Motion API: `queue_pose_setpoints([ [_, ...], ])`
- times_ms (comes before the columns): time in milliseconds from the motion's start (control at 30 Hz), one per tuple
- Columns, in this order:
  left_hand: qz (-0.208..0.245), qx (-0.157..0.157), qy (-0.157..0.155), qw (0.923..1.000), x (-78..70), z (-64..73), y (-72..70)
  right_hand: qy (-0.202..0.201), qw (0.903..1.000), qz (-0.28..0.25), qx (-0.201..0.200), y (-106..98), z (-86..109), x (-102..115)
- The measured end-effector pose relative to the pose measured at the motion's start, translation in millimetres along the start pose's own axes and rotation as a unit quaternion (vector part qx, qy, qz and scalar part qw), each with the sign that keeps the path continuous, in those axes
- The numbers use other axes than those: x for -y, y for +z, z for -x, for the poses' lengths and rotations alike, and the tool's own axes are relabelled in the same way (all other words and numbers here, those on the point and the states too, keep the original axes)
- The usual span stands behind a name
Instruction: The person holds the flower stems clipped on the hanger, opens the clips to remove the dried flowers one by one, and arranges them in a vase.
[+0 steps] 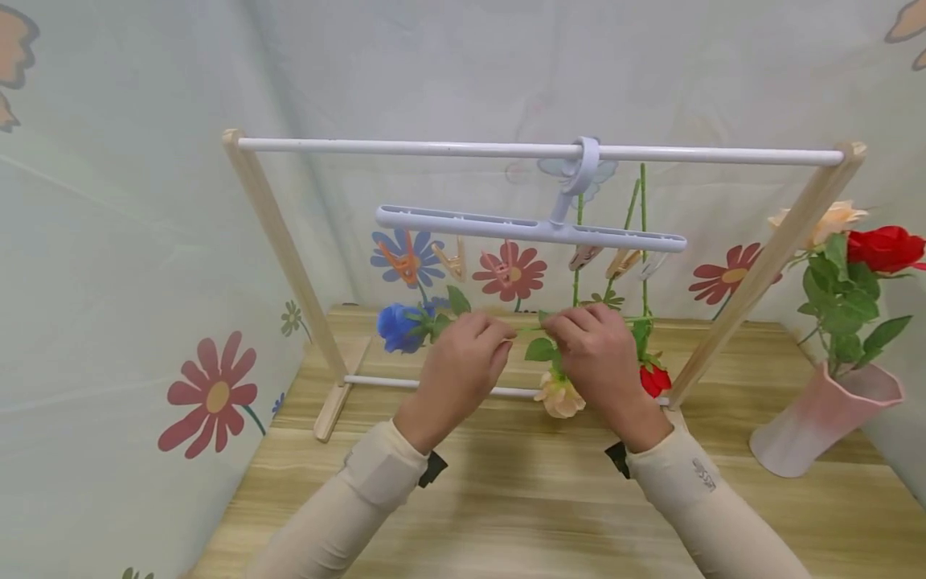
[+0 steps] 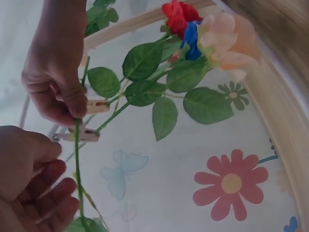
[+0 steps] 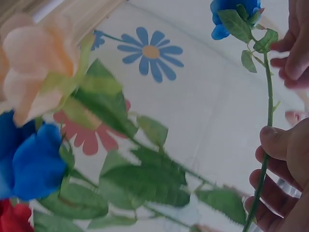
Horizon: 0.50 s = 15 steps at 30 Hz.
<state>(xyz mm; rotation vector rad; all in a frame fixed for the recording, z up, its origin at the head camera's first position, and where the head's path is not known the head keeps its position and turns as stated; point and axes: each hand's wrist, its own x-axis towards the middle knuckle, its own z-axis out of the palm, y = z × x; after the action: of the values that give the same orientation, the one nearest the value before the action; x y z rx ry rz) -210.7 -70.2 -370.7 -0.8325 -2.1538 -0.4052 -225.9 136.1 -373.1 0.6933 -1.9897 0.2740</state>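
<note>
A blue rose (image 1: 400, 327) lies sideways in the air, its green stem (image 3: 269, 92) running right between the hands. My right hand (image 1: 600, 366) pinches that stem between thumb and fingers, as the right wrist view also shows. Close beside the stem, nearer the bloom, my left hand (image 2: 36, 186) has its fingers loosely bent and parted, holding nothing. Behind the right hand, a peach rose (image 1: 559, 396) and a red rose (image 1: 654, 379) hang head down. Another blue rose (image 3: 36, 162) hangs among them in the right wrist view.
A pale hanger (image 1: 528, 229) hooks over the white rod (image 1: 405, 148) of a wooden stand. Orange (image 1: 401, 261), beige (image 1: 454, 264) and pink (image 1: 501, 269) clips dangle from its left half; clips on the right half grip stems. At right stands a pink-white vase (image 1: 817, 426) of roses.
</note>
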Motion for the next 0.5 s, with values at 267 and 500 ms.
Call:
queue_pose_setpoints([
  [267,0.014,0.037,0.012,0.9992,-3.1,3.3,24.2,0.047,0.9988,0.004,-0.014,-21,11.3,-28],
  [500,0.015,0.089,-0.038,0.9952,0.6,-3.2,49.0,0.095,0.9950,0.007,-0.032,-39,29.3,-40],
])
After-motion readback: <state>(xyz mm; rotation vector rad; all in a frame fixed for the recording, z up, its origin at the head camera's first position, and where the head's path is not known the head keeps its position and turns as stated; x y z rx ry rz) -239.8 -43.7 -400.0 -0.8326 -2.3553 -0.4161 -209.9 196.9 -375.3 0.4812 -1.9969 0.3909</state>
